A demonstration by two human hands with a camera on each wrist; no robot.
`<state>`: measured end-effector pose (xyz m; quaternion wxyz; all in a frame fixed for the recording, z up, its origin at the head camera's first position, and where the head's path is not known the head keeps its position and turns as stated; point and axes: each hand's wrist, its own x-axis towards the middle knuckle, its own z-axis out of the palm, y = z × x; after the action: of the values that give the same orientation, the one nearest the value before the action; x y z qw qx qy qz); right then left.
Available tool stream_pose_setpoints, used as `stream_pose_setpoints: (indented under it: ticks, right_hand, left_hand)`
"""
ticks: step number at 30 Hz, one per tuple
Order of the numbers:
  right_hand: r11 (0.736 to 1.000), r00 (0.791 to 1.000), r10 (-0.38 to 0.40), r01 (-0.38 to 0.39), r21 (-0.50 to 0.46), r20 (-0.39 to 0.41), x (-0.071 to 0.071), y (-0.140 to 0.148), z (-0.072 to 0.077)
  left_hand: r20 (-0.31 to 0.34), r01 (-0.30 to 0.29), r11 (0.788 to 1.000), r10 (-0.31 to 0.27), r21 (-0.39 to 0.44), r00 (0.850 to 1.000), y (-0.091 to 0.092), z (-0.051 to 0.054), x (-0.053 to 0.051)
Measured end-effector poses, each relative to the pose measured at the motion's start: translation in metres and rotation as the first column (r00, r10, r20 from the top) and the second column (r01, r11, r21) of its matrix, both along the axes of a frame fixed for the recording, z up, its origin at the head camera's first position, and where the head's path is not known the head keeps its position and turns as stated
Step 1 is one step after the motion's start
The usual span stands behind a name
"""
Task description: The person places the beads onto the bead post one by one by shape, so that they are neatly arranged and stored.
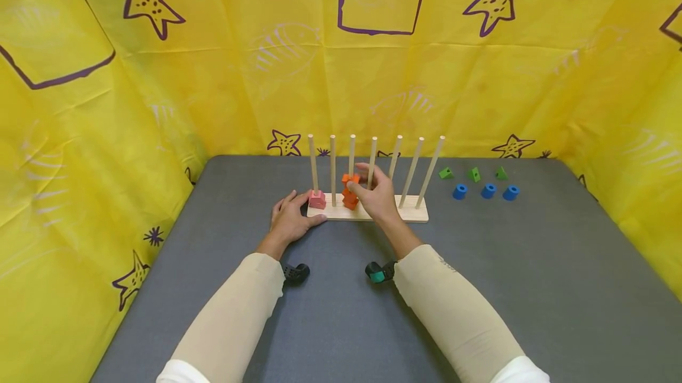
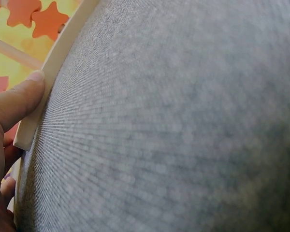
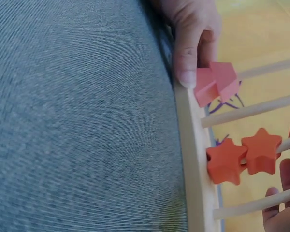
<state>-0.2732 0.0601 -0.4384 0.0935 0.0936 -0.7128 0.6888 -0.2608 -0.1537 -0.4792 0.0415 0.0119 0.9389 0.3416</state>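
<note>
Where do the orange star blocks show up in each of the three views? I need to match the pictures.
Head: orange star blocks near the middle, on the third peg from the left.
Left wrist: top-left corner, partly cut off.
Right wrist: lower right, one cut by the right edge.
Shared landmark: the left hand, its thumb on the wooden base.

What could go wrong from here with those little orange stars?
The top orange star-shaped wooden block in the right grip might tilt and jam on its round wooden peg. The right grip is close to the bare round peg next along, so it could bump that when pulling away. If the left grip eased off the end of the pale wooden rack, the rack might slide.
</note>
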Motion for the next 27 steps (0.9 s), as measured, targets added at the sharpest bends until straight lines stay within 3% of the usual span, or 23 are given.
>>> stream_pose_setpoints:
  ticks: [4, 11, 18, 27]
  right_hand:
    - [1.0, 1.0, 0.014, -0.014, -0.003, 0.018, 0.003, 0.001, -0.001]
    - [1.0, 1.0, 0.017, -0.017, 0.015, 0.005, 0.022, -0.002, 0.017]
    - [1.0, 1.0, 0.003, -0.003, 0.014, -0.009, 0.033, 0.005, 0.015]
    - [0.998, 0.988, -0.057, 0.059, 0.01, -0.141, 0.052, 0.013, 0.015]
  left_hand:
    - [-0.002, 0.003, 1.0, -0.003, 0.0, 1.0, 0.0, 0.0, 0.0]
    - [-0.001, 0.0, 1.0, 0.0, -0.006, 1.0, 0.0, -0.001, 0.0]
    - [-0.004, -0.002, 1.0, 0.002, -0.012, 1.0, 0.001, -0.003, -0.002]
    - [-0.009, 0.003, 1.0, -0.003, -0.004, 1.0, 0.0, -0.001, 0.0]
